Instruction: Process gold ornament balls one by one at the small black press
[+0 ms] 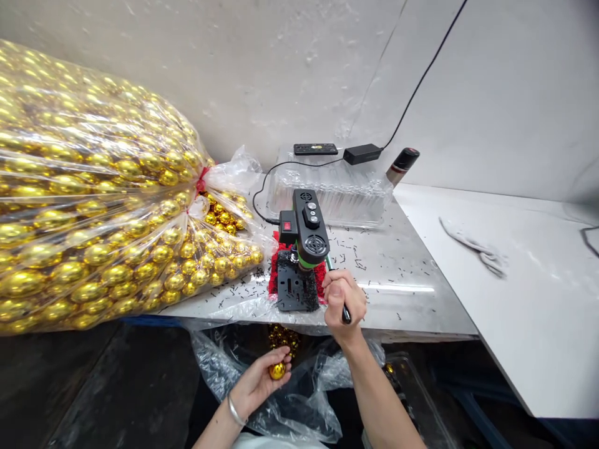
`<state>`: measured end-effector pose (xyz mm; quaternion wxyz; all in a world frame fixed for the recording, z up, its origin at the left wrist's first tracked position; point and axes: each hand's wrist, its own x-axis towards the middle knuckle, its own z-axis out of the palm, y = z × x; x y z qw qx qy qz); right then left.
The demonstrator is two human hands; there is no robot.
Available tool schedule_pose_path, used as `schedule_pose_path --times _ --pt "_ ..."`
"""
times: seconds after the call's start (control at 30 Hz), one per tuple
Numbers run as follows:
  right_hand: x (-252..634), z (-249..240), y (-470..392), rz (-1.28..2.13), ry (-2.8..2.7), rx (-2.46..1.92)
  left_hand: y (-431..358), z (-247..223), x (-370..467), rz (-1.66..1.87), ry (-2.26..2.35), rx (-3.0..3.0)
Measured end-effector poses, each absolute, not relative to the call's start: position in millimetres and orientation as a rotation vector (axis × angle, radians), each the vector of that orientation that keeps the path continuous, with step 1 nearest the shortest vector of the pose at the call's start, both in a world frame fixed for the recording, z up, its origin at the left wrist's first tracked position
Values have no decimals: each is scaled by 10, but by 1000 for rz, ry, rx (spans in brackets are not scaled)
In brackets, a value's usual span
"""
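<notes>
My left hand (264,377), with a silver bangle at the wrist, has its fingers closed round a shiny gold ball (277,371). It is held over an open clear plastic bag (304,408) below the table edge, where more gold balls (283,337) show. My right hand (345,302) is wrapped round the black-tipped lever handle (347,313) of a small black press (309,227). The press has a red switch, round vents and a green band, and stands on a slotted black base plate (292,290). A red mat (274,284) strewn with black bits lies beneath it.
A huge clear sack of gold balls (98,218) fills the left side. Behind the press, a clear plastic box (332,199) carries a power adapter (362,153) and a flat black device (315,149). A dark-capped can (403,163) leans there. A glove (475,247) lies on the white table (528,312).
</notes>
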<state>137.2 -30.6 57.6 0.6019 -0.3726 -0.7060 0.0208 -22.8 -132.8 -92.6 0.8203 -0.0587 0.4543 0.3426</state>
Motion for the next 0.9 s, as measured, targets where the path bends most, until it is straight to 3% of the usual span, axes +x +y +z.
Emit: schedule_pose_path --times 0.53,0.9 --pt "1398 583 -327 103 -1671 -840 -782 26 -303 990 846 290" --pt "1378 565 -326 87 -1659 -861 -411 20 -273 1028 853 301"
